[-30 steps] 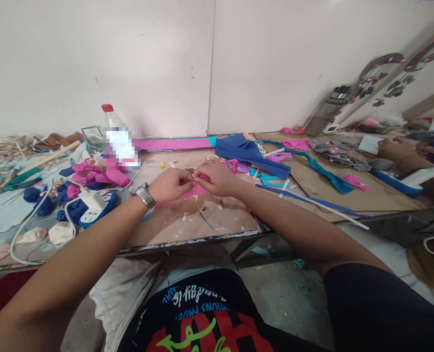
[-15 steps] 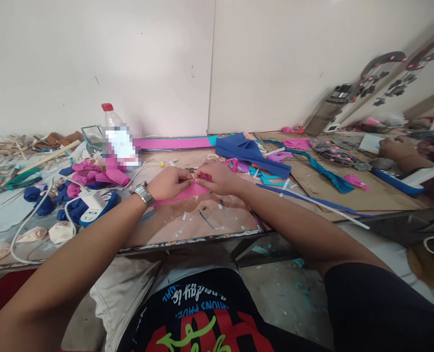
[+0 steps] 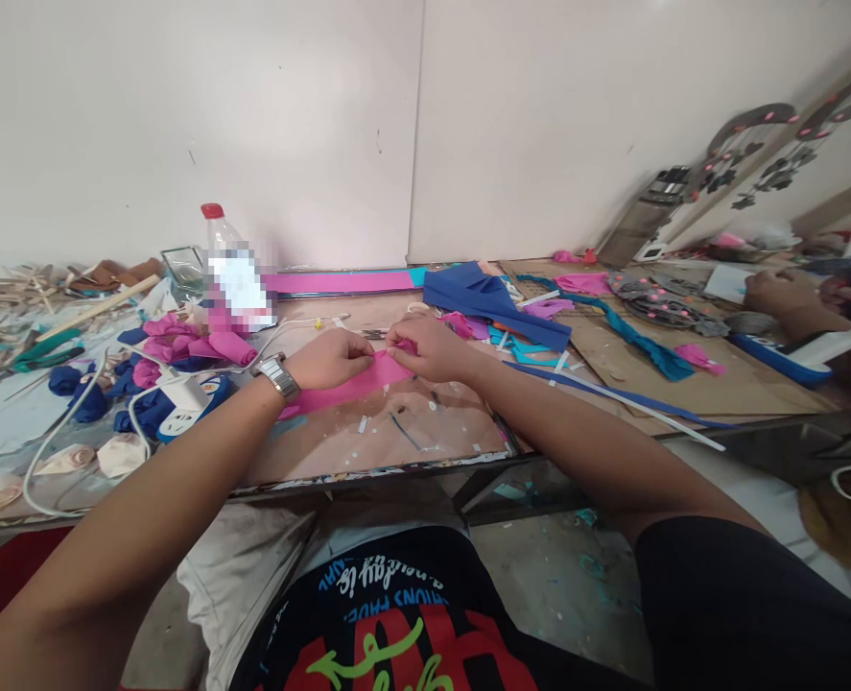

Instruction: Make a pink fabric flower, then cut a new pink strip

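A strip of bright pink fabric point(image 3: 349, 386) lies on the worktop under both hands. My left hand point(image 3: 333, 359), with a metal watch at the wrist, pinches the strip's upper edge between thumb and fingers. Close by on the right, my right hand point(image 3: 425, 347) grips the end of the same strip, with a bit of pink showing between thumb and finger. A small gap separates the two hands. Beyond the right hand are a folded dark blue cloth point(image 3: 493, 305) and some pink and purple scraps.
At left lie rolled pink cloth flowers point(image 3: 173, 341), a blue-white power strip point(image 3: 195, 408) with a white cable, and green-handled pliers point(image 3: 47, 350). A red-capped bottle point(image 3: 213, 223) stands behind. Cardboard point(image 3: 612, 369) covers the right side; another person's hands point(image 3: 785, 293) are farther right.
My hands have moved slightly apart, the left one to the left and the right one a little to the right. More of the pink strip shows between and below them.
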`<state>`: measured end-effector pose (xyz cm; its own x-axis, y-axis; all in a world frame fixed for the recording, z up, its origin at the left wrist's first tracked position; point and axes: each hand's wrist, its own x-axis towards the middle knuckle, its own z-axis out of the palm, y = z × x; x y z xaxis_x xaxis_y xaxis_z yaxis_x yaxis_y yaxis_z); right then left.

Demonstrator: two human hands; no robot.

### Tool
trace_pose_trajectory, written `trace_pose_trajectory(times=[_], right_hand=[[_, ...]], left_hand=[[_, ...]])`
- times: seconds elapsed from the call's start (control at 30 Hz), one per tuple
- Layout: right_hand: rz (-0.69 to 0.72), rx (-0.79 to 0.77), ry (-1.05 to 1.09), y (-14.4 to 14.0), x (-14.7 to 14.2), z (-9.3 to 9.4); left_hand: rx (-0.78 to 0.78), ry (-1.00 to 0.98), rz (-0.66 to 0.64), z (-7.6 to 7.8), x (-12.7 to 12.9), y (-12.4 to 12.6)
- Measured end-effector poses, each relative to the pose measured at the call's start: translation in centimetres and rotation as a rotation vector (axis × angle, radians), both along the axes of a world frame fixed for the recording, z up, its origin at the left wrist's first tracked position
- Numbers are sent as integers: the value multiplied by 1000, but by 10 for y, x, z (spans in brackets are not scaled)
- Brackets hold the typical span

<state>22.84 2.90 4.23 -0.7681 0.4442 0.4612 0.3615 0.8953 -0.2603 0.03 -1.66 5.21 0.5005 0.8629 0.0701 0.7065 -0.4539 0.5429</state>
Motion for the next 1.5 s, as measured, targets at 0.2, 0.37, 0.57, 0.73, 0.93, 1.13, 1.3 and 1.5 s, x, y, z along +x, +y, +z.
trace_pose_trajectory(times=[0.2, 0.37, 0.57, 0.73, 0.93, 1.13, 1.3, 1.5], right_hand=[[-14, -14, 6, 3, 2, -2], [7, -10, 5, 3, 1, -1], [36, -39, -10, 0, 1, 1], [36, -4, -6, 1, 0, -1], [55, 9, 35, 2, 0, -2], [65, 52, 65, 4, 1, -4], [79, 80, 90, 4, 1, -3], [106, 189, 112, 4, 2, -3]], left_hand=[[-25, -19, -24, -1, 0, 0], [-35, -31, -31, -2, 0, 1], [-36, -36, -22, -3, 0, 2], [-61, -73, -51, -6, 0, 4], [-136, -130, -48, -5, 2, 2], [-183, -182, -11, -3, 3, 0], [-202, -191, 24, 0, 3, 1], [-227, -270, 110, 5, 6, -4]])
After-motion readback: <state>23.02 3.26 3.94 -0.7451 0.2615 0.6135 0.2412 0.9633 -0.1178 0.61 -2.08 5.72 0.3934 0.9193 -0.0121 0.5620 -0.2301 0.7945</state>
